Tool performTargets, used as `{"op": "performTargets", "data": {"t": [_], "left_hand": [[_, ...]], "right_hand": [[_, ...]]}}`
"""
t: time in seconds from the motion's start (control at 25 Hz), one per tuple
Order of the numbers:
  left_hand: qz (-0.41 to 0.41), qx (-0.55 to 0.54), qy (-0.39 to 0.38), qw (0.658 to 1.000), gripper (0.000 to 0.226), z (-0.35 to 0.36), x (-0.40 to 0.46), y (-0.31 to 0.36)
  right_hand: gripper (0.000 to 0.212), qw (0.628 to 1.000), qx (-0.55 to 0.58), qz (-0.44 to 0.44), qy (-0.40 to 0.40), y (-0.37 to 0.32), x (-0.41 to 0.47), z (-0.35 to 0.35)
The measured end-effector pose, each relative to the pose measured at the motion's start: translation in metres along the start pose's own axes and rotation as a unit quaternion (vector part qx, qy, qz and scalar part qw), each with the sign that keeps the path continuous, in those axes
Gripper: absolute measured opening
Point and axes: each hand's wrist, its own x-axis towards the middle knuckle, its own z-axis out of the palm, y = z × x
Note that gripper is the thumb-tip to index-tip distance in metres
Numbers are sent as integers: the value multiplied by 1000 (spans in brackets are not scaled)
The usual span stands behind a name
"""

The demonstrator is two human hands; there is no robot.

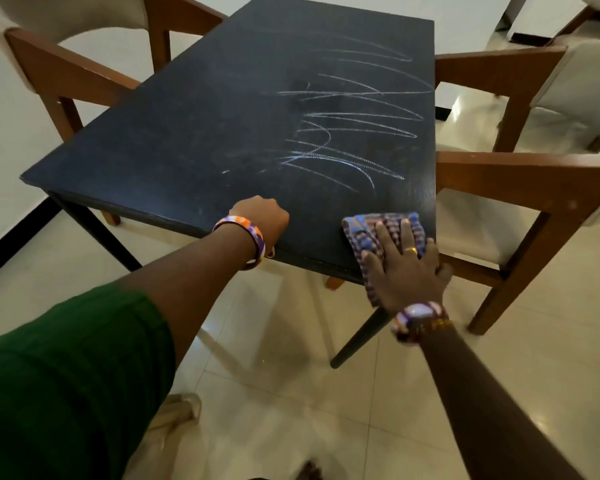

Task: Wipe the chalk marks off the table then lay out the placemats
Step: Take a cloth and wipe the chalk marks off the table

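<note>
A black table (194,133) fills the middle of the view. White chalk marks (354,126) scrawl across its right half, while the left half shows only faint smears. My right hand (404,268) lies flat with straight fingers on a blue and purple checked cloth (368,233), pressing it on the table's near right corner. Part of the cloth hangs over the near edge. My left hand (262,218) is curled into a fist and rests on the table's near edge, holding nothing that I can see. No placemats are in view.
Wooden chairs with cream cushions stand around the table: one at the far left (77,74) and two along the right side (520,188) (541,77). The floor is glossy cream tile (291,393). A pale sandal (177,414) lies by my feet.
</note>
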Motion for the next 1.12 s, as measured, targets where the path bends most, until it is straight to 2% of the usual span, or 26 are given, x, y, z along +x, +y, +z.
{"op": "performTargets", "data": {"t": [0.08,0.28,0.4,0.52,0.6,0.64,0.68,0.8,0.92,1.0,1.12], "left_hand": [[2,-6,-1,1000,35,-4,2,0],[-4,15,-10,1000,36,-9,8,2],[-14,5,-3,1000,37,-5,9,3],[-48,-78,38,995,48,1,4,-1],[-101,-220,87,966,60,7,5,2],[-114,-285,112,945,58,10,11,8],[-113,-300,142,936,52,14,24,15],[-101,-294,191,931,34,12,47,32],[-136,-257,173,941,37,13,79,40],[-154,-236,179,943,39,16,86,42],[-170,-237,183,939,39,16,86,43]], "right_hand": [[63,1000,-14,9,-2,-4,-16,3],[59,998,28,49,-26,-12,96,-18],[59,999,33,27,-19,-6,108,-23],[60,1000,6,-26,10,2,35,-10],[68,999,-20,-21,20,1,-10,-3],[71,999,-33,-8,9,0,-7,-1],[71,999,-33,4,-2,-2,11,-4],[65,999,5,42,-7,-8,91,-23],[64,995,53,74,-30,8,171,-30],[64,994,76,74,-26,15,180,-32],[64,992,93,88,-18,16,123,-23]]}}
